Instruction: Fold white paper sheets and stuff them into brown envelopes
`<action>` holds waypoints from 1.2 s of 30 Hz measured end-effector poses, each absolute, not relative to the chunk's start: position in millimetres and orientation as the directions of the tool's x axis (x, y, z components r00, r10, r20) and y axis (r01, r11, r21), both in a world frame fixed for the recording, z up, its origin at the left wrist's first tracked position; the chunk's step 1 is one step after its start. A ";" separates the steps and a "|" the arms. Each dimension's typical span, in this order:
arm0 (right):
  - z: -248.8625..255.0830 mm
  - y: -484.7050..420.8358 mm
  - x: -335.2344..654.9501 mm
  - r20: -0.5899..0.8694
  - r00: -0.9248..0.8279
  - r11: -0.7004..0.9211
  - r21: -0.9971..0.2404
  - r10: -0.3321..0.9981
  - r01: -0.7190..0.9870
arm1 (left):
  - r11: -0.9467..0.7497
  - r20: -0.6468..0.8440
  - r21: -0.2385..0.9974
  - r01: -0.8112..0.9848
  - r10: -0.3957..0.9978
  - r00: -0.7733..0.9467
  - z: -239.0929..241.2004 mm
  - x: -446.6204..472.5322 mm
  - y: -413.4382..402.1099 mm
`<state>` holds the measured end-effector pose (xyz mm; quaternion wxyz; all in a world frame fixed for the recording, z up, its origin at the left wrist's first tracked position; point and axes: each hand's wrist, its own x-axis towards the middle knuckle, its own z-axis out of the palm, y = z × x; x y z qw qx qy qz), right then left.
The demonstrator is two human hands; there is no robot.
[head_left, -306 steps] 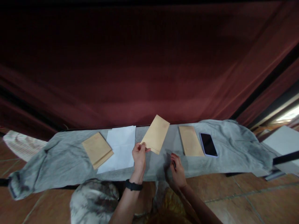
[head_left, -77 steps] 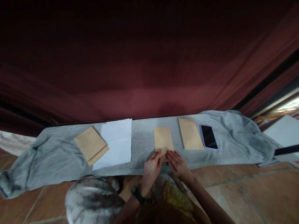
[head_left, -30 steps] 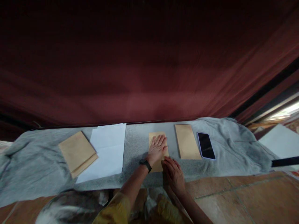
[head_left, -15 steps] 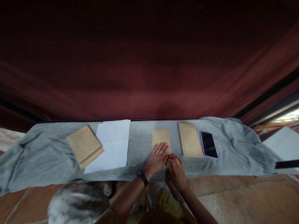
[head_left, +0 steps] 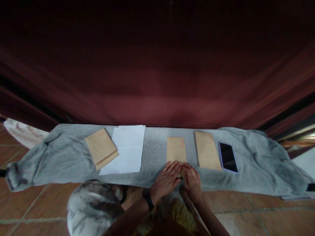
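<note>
1. Head view: the brown envelope lies flat on the grey cloth that covers the counter, its long side running away from the person. It sits between the white paper sheets and a second envelope.
2. The left hand rests on the envelope's near end, fingers flat and slightly apart. The right hand touches it, fingers bent with the tips together on the near edge. Whether they pinch anything cannot be told.
3. Judgement: pressing that end likely goes best with one palm pinning the envelope against the soft cloth. The other hand's fingertips should run evenly outward from the middle.
</note>
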<state>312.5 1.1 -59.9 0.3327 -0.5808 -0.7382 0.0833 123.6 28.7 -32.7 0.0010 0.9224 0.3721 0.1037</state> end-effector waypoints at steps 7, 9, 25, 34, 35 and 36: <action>-67.8 1.5 315.1 0.417 -0.118 0.325 -0.472 0.901 0.820 | -0.747 0.195 0.083 0.659 0.661 0.725 -30.9 108.9 11.6; -67.4 1.1 315.9 0.415 -0.126 0.329 -0.463 0.901 0.823 | -0.751 0.194 0.099 0.653 0.658 0.728 -32.9 105.5 8.2; -44.8 13.0 293.3 0.361 0.196 -0.062 -0.351 0.912 0.934 | -0.682 0.323 0.100 0.724 0.711 0.625 -51.7 106.5 1.5; -44.4 35.5 290.9 0.275 0.302 -0.191 -0.367 0.913 0.911 | -0.656 0.257 -0.040 0.754 0.722 0.642 -56.4 105.3 18.9; -44.8 36.0 291.9 0.263 0.311 -0.187 -0.408 0.913 0.893 | -0.652 0.258 -0.048 0.757 0.724 0.640 -55.8 105.3 20.0; -45.0 36.3 293.3 0.253 0.315 -0.173 -0.458 0.915 0.872 | -0.649 0.262 -0.050 0.759 0.725 0.637 -55.2 105.2 20.7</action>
